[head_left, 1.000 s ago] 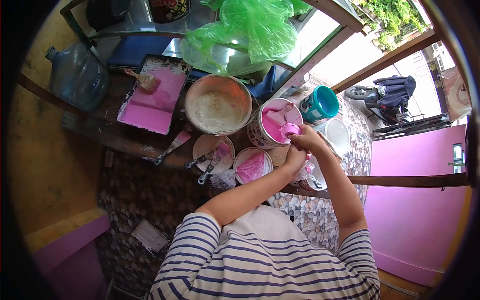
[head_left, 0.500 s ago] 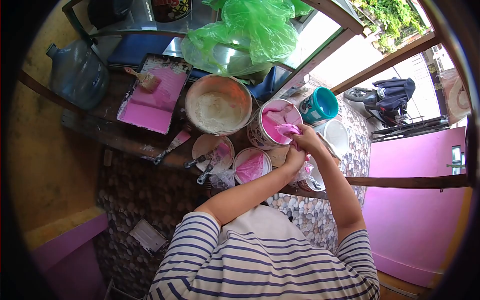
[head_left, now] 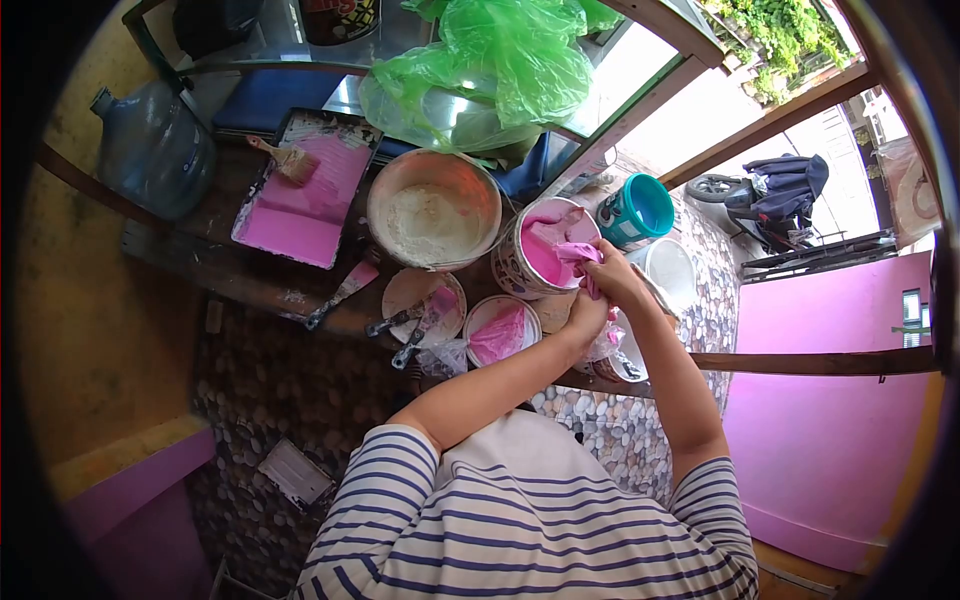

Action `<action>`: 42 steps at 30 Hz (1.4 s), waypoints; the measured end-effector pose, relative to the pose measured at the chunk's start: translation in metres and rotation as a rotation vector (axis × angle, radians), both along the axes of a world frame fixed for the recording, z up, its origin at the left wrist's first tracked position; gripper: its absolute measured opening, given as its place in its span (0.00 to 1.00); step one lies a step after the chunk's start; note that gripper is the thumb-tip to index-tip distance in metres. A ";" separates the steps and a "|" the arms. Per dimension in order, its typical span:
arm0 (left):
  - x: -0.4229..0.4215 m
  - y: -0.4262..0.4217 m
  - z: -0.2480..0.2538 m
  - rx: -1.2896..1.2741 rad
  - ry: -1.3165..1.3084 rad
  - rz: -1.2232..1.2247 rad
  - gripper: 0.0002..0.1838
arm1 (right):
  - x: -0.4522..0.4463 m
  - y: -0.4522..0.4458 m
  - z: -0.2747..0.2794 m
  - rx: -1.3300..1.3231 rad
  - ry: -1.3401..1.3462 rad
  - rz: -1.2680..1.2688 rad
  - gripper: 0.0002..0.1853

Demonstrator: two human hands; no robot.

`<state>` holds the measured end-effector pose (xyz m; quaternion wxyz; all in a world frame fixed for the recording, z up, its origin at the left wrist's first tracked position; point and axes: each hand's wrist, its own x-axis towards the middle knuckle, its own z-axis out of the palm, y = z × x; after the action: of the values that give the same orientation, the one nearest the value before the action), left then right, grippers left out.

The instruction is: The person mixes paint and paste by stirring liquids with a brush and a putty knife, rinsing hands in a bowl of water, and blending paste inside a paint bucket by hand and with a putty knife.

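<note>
A soft, pink-smeared plastic bag (head_left: 577, 252) is bunched up over the rim of a paint bucket (head_left: 510, 270) with pink paint in it. My right hand (head_left: 617, 277) closes round the bag near its upper end. Just below, my left hand (head_left: 590, 312) is wrapped round the same bag, its fingers partly hidden. Crumpled clear plastic with pink smears (head_left: 606, 345) hangs under my left hand; whether it is part of the bag I cannot tell. A round lid with pink paint (head_left: 503, 330) lies left of my left wrist.
A paint tray (head_left: 290, 240) with a brush (head_left: 292, 163) on it, a tub of whitish paste (head_left: 435, 222), and scrapers (head_left: 408, 345) on a lid stand to the left. A teal bucket (head_left: 635, 210) and a whitish bucket (head_left: 670, 270) are at right. A green plastic bag (head_left: 500, 70) hangs behind.
The bag's pink end over the bucket has changed shape slightly and looks flatter. Both hands keep their grip in nearly the same place.
</note>
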<state>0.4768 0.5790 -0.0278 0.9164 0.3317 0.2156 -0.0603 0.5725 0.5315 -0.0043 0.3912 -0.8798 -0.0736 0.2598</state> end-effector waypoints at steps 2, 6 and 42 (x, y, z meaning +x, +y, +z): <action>0.002 -0.001 -0.007 0.025 -0.004 -0.023 0.10 | -0.008 0.009 0.015 0.195 0.152 -0.074 0.21; 0.001 -0.001 -0.005 0.078 0.026 -0.079 0.13 | -0.008 0.012 0.039 0.134 0.289 -0.117 0.20; 0.008 -0.009 -0.024 0.128 0.041 -0.091 0.12 | -0.006 -0.013 0.013 0.101 0.069 0.197 0.18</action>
<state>0.4852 0.5696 -0.0520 0.8850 0.3979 0.2226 -0.0947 0.5668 0.5190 0.0086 0.4099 -0.8380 -0.1591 0.3232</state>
